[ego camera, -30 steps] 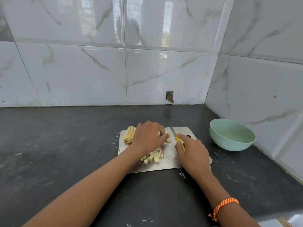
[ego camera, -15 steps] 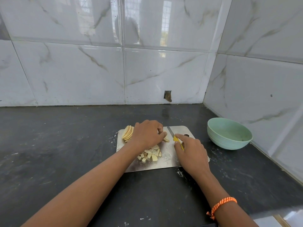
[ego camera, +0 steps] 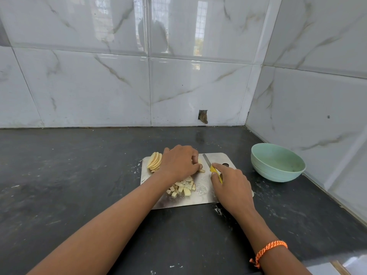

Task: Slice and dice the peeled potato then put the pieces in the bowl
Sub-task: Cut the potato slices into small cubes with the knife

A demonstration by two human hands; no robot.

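The person is part-way through dicing: the left hand is curled over a few potato strips, pinning them to the steel cutting board, while the right hand grips the yellow handle of the knife, forefinger laid along its top. The blade lies just right of the left fingertips. A stack of uncut slices waits just beyond the left hand's outer edge, diced cubes sit under the left wrist, and the green bowl stands well to the right of the right hand, apparently with no potato in it. To cut well, the left fingertips should probably stay tucked back and the strips bunched square to the blade for even cubes.
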